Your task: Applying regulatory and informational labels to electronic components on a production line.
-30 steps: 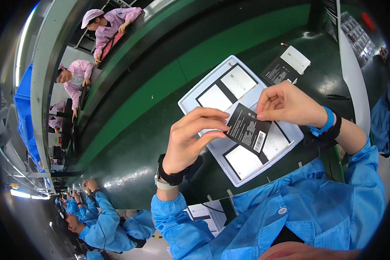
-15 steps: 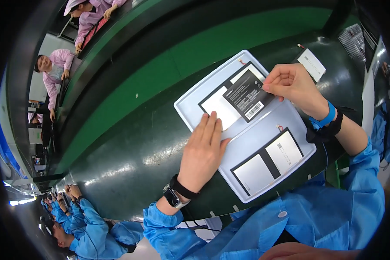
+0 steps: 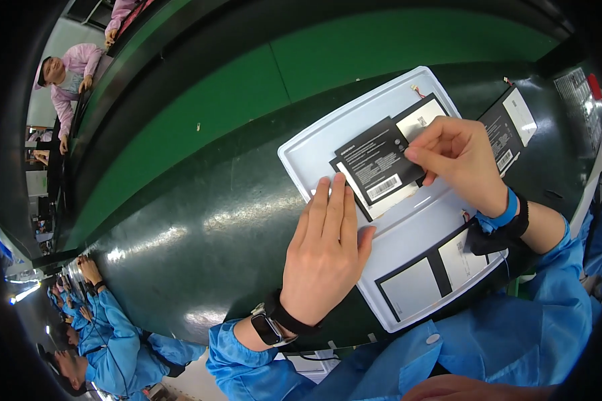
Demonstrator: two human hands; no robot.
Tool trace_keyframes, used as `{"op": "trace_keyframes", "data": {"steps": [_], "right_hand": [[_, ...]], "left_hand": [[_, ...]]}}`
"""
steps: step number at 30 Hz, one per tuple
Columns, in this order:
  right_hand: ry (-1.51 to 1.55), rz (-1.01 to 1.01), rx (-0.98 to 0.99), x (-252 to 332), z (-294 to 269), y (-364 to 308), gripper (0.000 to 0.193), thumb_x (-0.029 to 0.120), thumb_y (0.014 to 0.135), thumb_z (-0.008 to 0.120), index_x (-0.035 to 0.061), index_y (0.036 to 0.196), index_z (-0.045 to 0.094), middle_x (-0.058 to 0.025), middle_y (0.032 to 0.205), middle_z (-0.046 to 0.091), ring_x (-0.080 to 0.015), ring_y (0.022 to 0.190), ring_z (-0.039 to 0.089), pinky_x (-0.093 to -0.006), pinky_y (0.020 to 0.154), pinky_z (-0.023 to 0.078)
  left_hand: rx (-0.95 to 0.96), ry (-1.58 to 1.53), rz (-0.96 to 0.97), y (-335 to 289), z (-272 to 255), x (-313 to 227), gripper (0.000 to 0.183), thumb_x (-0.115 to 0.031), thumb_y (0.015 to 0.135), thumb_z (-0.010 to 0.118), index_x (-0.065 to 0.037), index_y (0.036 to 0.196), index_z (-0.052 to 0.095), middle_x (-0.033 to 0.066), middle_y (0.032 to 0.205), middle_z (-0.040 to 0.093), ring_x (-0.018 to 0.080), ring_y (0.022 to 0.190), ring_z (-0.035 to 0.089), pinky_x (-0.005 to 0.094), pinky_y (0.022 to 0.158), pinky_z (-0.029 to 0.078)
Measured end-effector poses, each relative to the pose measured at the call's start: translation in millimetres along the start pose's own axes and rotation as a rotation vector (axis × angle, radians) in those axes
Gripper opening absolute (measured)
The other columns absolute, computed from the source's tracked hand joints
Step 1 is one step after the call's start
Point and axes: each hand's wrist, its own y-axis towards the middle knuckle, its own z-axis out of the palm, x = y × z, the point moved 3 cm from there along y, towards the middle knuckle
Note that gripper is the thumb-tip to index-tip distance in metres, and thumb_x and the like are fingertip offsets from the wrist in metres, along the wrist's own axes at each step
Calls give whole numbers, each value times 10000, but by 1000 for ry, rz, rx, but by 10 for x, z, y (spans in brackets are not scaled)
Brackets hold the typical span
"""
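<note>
A: How does the black printed sheet (image 3: pixel 374 157) look?

B: Four-cornered and dark, turned so that its lines of small white print climb toward two o'clock. From left to right come the print, a white barcode patch by the lower edge and little round marks near the right edge.

A: Where is it?

B: In the upper half of the pale tray (image 3: pixel 321 137), over the left panel of the upper pack (image 3: pixel 415 120); I cannot tell how much of it touches that panel.

A: And the hands?

B: At seven o'clock from the sheet, the left hand (image 3: pixel 324 260) lies palm down and flat, fingers straight, fingertips at the pack's left end. At three o'clock, the right hand (image 3: pixel 458 157) pinches the sheet's right edge between thumb and forefinger.

A: What else, leftmost first?

B: A person in pink (image 3: pixel 83 57) near ten o'clock, a person in blue (image 3: pixel 110 347) at eight, the dark green bench (image 3: pixel 201 247), the lower pack (image 3: pixel 411 287) between five and six, a red wire (image 3: pixel 418 91) at one, and, outside the tray between two and three, another pack (image 3: pixel 500 134) in black and white.

A: What stands in the way?

B: The left fingertips hide a corner of the upper pack, the right hand part of its right panel, and the black wristband (image 3: pixel 483 239) a corner of the lower pack
</note>
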Motion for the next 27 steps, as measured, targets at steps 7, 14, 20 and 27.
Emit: {"op": "trace_keyframes", "data": {"steps": [7, 14, 20, 27], "right_hand": [[75, 50, 51, 40, -7, -21, 85, 14, 918, 773, -34, 913, 704, -76, 801, 720, -94, 625, 685, -216, 554, 561], [18, 49, 28, 38, -12, -16, 97, 20, 919, 776, -37, 901, 700, -80, 781, 715, -92, 619, 682, -218, 541, 569], [11, 72, 37, 9, 22, -50, 107, 29, 919, 782, -40, 908, 700, -75, 778, 713, -90, 626, 685, -221, 536, 575], [15, 56, 31, -3, 28, -51, 109, 25, 919, 780, -44, 909, 697, -78, 785, 718, -90, 630, 686, -219, 547, 573]], "left_hand": [[21, -12, -31, -5, -8, 14, 544, -168, 880, 778, 96, 1328, 620, 253, 1442, 581, 405, 1332, 574, 463, 1031, 527], [15, -2, -29, -11, 15, 26, 540, -157, 877, 777, 93, 1330, 625, 255, 1441, 582, 404, 1326, 579, 460, 1026, 530], [9, -8, -24, -11, 8, 25, 526, -147, 875, 773, 127, 1299, 625, 258, 1439, 582, 405, 1321, 582, 458, 1029, 530], [6, 1, -19, -15, 6, 21, 519, -138, 873, 771, 135, 1289, 623, 258, 1436, 583, 403, 1320, 582, 460, 1033, 532]]}}
